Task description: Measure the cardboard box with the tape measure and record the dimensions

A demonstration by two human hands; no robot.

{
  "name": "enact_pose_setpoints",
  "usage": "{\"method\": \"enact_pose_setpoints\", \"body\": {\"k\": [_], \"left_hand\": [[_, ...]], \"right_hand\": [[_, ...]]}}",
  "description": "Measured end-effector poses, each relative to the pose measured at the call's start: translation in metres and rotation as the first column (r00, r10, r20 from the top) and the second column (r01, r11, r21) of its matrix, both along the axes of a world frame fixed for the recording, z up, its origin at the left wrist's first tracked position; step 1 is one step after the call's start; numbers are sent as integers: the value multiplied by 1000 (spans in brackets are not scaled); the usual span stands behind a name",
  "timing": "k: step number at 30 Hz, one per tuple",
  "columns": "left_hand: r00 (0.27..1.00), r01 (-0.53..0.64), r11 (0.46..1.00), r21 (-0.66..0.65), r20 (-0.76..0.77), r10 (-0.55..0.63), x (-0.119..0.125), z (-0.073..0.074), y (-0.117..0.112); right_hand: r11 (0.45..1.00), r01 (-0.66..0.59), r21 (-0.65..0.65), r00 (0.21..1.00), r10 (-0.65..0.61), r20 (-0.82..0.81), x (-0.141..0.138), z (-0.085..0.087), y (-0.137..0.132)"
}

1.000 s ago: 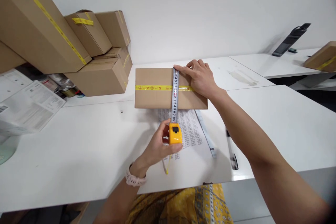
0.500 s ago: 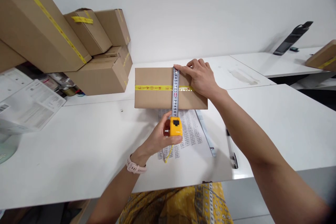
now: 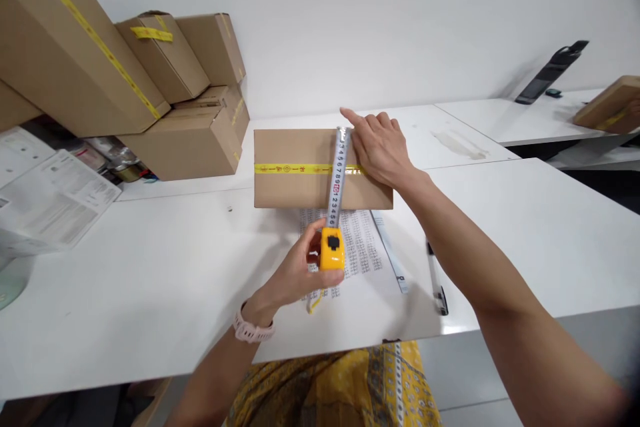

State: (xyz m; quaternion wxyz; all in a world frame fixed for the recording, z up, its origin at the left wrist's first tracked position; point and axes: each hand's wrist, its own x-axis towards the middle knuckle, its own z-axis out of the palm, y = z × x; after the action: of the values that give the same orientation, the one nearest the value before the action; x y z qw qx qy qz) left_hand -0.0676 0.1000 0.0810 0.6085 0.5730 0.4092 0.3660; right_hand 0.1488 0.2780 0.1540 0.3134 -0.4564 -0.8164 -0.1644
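Note:
My left hand (image 3: 305, 263) is closed around a yellow tape measure (image 3: 332, 250). Its silver blade (image 3: 337, 177) extends up across the face of a cardboard box (image 3: 295, 190), leaning slightly right. The blade's end is by the box's far edge. A band of yellow printed tape (image 3: 285, 168) runs along the box. My right hand (image 3: 383, 150) grips the box's right part, its index finger raised and pointing past the far edge, apart from the blade. The other fingers are curled at that edge, their tips hidden. Printed sheets (image 3: 363, 253) lie under and in front of the box.
Several taped cartons (image 3: 180, 147) are stacked at the left by the wall. White packages (image 3: 55, 200) lie in front of them. A pen (image 3: 437, 280) rests right of the sheets. A dark bottle (image 3: 553, 72) and another carton (image 3: 610, 103) stand at the far right.
My right index finger has lifted off the blade's end. The blade has tilted right at its top and is a little shorter. My left hand has lowered slightly with the tape measure.

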Motion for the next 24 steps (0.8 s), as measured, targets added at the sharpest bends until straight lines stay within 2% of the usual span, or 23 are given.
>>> {"method": "enact_pose_setpoints", "body": {"k": [4, 9, 11, 14, 16, 18, 21, 24], "left_hand": [[988, 95, 992, 86, -134, -83, -14, -10, -29], [970, 170, 985, 15, -181, -165, -25, -24, -52], [966, 179, 984, -6, -188, -177, -26, -27, -57], [961, 197, 980, -10, -198, -195, -28, -32, -61], [956, 206, 978, -6, -213, -203, -29, -36, -62], [953, 210, 978, 9, -226, -203, -31, -39, -63], [950, 198, 979, 49, -255, -180, -32, -41, -63], [931, 195, 979, 55, -324, -168, -31, -39, -64]], "right_hand": [[998, 56, 9, 998, -56, 27, -4, -6, -7], [997, 65, 43, 997, -66, 30, -2, -17, -43], [996, 59, 70, 998, -61, 19, 1, -30, -65], [994, 44, 102, 999, -42, -16, 7, -58, -92], [994, 16, 106, 999, -11, -48, 12, -77, -102], [996, -37, 81, 994, 45, -100, 16, -87, -105], [992, -124, -37, 941, 106, -323, 21, -80, -111], [972, -207, -108, 787, 100, -609, 26, -57, -125]]}}
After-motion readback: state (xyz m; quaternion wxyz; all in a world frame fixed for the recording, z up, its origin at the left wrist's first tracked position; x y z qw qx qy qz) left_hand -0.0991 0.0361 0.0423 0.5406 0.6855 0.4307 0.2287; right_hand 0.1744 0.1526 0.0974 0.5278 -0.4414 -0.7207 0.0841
